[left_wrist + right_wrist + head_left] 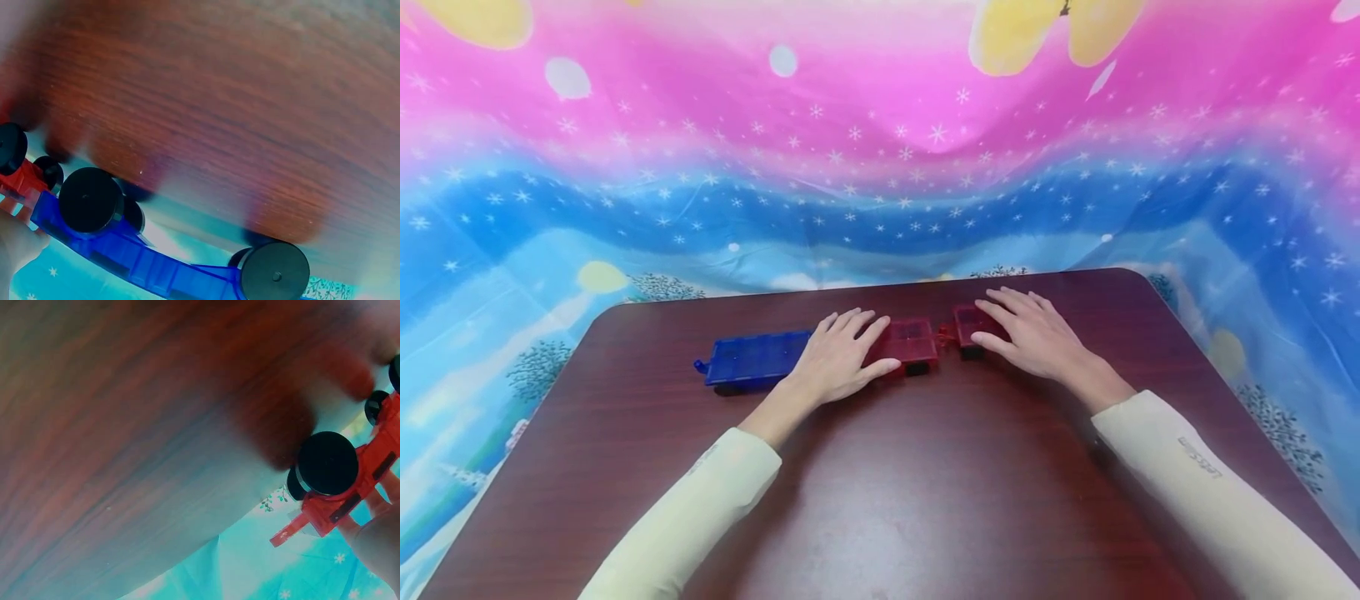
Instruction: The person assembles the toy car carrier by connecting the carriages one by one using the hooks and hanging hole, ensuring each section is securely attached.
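In the head view a blue toy wagon [756, 358] with black wheels stands on the table, its small hook at the left end. My left hand [838, 358] lies over its right end and over part of a red toy wagon [914, 342], with fingers extended. A second red wagon [967, 327] stands to the right, partly hidden under my right hand [1037, 340], whose fingers stretch across its top. Small red coupling pieces [944, 335] show in the gap between the red wagons. The left wrist view shows the blue wagon's black wheels [91, 200] from the side, beside red parts [25, 178].
The brown wooden table [880, 483] has rounded far corners. A pink and blue patterned cloth [865, 183] hangs right behind its far edge and along both sides. The wagons stand in a row near that far edge.
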`<move>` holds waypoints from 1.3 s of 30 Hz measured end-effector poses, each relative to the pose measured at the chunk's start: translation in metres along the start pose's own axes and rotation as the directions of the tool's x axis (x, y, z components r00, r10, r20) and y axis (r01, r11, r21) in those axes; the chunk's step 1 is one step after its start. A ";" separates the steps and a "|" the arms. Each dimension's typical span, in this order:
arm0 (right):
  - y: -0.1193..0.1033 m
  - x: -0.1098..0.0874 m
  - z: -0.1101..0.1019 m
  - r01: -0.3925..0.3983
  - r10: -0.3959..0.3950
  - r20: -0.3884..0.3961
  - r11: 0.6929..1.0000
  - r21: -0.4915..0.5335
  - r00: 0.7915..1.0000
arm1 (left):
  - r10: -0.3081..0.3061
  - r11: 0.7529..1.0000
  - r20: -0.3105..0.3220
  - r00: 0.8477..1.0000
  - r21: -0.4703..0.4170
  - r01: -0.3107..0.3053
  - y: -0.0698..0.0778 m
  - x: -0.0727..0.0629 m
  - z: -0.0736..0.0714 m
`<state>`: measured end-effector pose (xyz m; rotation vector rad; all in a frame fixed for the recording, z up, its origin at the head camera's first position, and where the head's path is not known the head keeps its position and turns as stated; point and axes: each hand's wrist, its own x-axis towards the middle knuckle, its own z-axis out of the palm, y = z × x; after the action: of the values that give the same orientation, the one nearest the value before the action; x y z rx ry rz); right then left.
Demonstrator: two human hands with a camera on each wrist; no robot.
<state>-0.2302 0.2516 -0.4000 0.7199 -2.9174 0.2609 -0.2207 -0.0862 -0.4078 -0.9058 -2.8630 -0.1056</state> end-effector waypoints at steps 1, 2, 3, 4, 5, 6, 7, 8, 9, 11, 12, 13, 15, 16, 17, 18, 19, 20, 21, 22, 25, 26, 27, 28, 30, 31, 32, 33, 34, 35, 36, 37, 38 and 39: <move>0.000 0.000 0.001 0.004 -0.004 -0.001 1.000 -0.003 1.000 | 0.007 1.000 0.001 1.000 0.004 -0.007 0.000 0.001 0.001; 0.000 0.000 0.002 0.007 -0.007 0.000 1.000 -0.005 1.000 | 0.012 1.000 0.002 1.000 0.010 -0.012 0.000 0.003 0.002; 0.000 0.001 0.003 0.011 -0.011 0.000 1.000 -0.008 1.000 | 0.017 1.000 0.002 1.000 0.015 -0.017 0.001 0.004 0.004; 0.000 0.001 0.004 0.016 -0.016 0.000 1.000 -0.012 1.000 | 0.024 0.999 0.001 1.000 0.025 -0.024 0.001 0.005 0.005; 0.000 0.001 0.005 0.020 -0.020 0.001 1.000 -0.016 1.000 | 0.031 0.999 0.000 1.000 0.030 -0.031 0.001 0.006 0.006; 0.001 0.001 0.005 0.022 -0.022 0.003 1.000 -0.021 1.000 | 0.036 0.999 -0.001 0.999 0.034 -0.036 0.002 0.007 0.007; 0.001 0.001 0.006 0.022 -0.022 0.006 0.999 -0.024 1.000 | 0.039 0.999 -0.001 0.999 0.037 -0.039 0.003 0.008 0.007; 0.001 0.001 0.007 0.020 -0.020 0.010 0.999 -0.024 1.000 | 0.042 0.998 0.001 0.999 0.038 -0.042 0.003 0.009 0.007; 0.001 0.001 0.008 0.019 -0.019 0.012 0.999 -0.026 1.000 | 0.044 0.998 0.003 0.999 0.037 -0.044 0.004 0.009 0.008; 0.001 0.002 0.009 0.016 -0.016 0.018 0.999 -0.027 1.000 | 0.050 0.998 0.009 0.999 0.036 -0.050 0.006 0.012 0.008; 0.002 0.002 0.010 0.015 -0.014 0.019 1.000 -0.028 1.000 | 0.051 0.998 0.013 0.999 0.039 -0.052 0.007 0.012 0.009; 0.002 0.003 0.010 0.013 -0.013 0.019 1.000 -0.029 1.000 | 0.052 0.998 0.018 0.998 0.038 -0.053 0.007 0.013 0.009; 0.003 0.003 0.011 0.011 -0.011 0.020 0.999 -0.036 1.000 | 0.057 0.998 0.028 0.998 0.034 -0.058 0.009 0.015 0.009; 0.003 0.004 0.012 0.010 -0.010 0.024 0.999 -0.040 1.000 | 0.060 0.998 0.033 0.998 0.031 -0.061 0.009 0.016 0.009; 0.003 0.004 0.012 0.009 -0.008 0.028 0.999 -0.045 1.000 | 0.064 0.998 0.040 0.997 0.027 -0.065 0.010 0.017 0.010; 0.004 0.005 0.013 0.009 -0.007 0.032 0.999 -0.049 0.999 | 0.066 0.997 0.046 0.997 0.024 -0.068 0.011 0.018 0.010; 0.004 0.005 0.013 0.008 -0.006 0.038 0.999 -0.052 0.999 | 0.070 0.997 0.052 0.996 0.019 -0.071 0.011 0.019 0.010; 0.004 0.005 0.014 0.007 -0.005 0.044 0.999 -0.054 0.999 | 0.072 0.997 0.056 0.996 0.016 -0.073 0.012 0.020 0.010; 0.005 0.006 0.014 0.008 -0.005 0.047 0.998 -0.057 0.999 | 0.074 0.997 0.061 0.995 0.013 -0.075 0.012 0.021 0.010; 0.005 0.006 0.014 0.008 -0.005 0.048 0.998 -0.059 0.999 | 0.075 0.997 0.066 0.995 0.012 -0.076 0.012 0.021 0.010; 0.005 0.006 0.014 0.010 -0.007 0.048 0.998 -0.061 0.999 | 0.077 0.997 0.079 0.994 0.012 -0.078 0.013 0.023 0.009; 0.006 0.006 0.014 0.011 -0.008 0.049 0.998 -0.061 0.999 | 0.077 0.997 0.085 0.993 0.010 -0.078 0.013 0.023 0.009; 0.006 0.006 0.014 0.012 -0.009 0.048 0.998 -0.063 0.999 | 0.077 0.997 0.090 0.993 0.011 -0.078 0.013 0.023 0.009; 0.006 0.006 0.014 0.012 -0.009 0.049 0.998 -0.062 0.999 | 0.077 0.997 0.094 0.993 0.012 -0.079 0.013 0.023 0.009; 0.007 0.007 0.014 0.013 -0.009 0.053 0.998 -0.063 0.999 | 0.074 0.997 0.104 0.992 0.013 -0.076 0.013 0.023 0.009; 0.007 0.007 0.015 0.014 -0.010 0.055 0.998 -0.065 0.998 | 0.073 0.997 0.107 0.992 0.015 -0.075 0.012 0.023 0.009; 0.008 0.008 0.015 0.014 -0.010 0.058 0.998 -0.066 0.998 | 0.070 0.997 0.112 0.991 0.012 -0.072 0.012 0.023 0.009; 0.008 0.008 0.015 0.014 -0.010 0.060 0.998 -0.066 0.998 | 0.068 0.998 0.115 0.991 0.011 -0.070 0.012 0.023 0.009; 0.008 0.008 0.015 0.014 -0.010 0.064 0.998 -0.068 0.998 | 0.065 0.998 0.119 0.991 0.009 -0.066 0.011 0.022 0.009; 0.008 0.008 0.016 0.014 -0.009 0.068 0.998 -0.069 0.998 | 0.062 0.998 0.121 0.991 0.009 -0.064 0.011 0.022 0.009; 0.008 0.008 0.016 0.013 -0.008 0.071 0.997 -0.070 0.997 | 0.061 0.998 0.123 0.991 0.009 -0.062 0.011 0.022 0.009; 0.008 0.009 0.016 0.013 -0.008 0.073 0.997 -0.073 0.997 | 0.060 0.998 0.123 0.991 0.008 -0.062 0.010 0.022 0.010; 0.008 0.009 0.016 0.012 -0.007 0.076 0.997 -0.076 0.997 | 0.060 0.998 0.121 0.991 0.006 -0.062 0.010 0.022 0.010; 0.009 0.009 0.016 0.012 -0.006 0.078 0.997 -0.079 0.997 | 0.061 0.998 0.119 0.991 0.006 -0.062 0.010 0.022 0.010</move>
<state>-0.2436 0.2519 -0.4156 0.7476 -2.9776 0.1172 -0.2340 -0.0647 -0.4144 -1.0306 -2.9377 -0.0319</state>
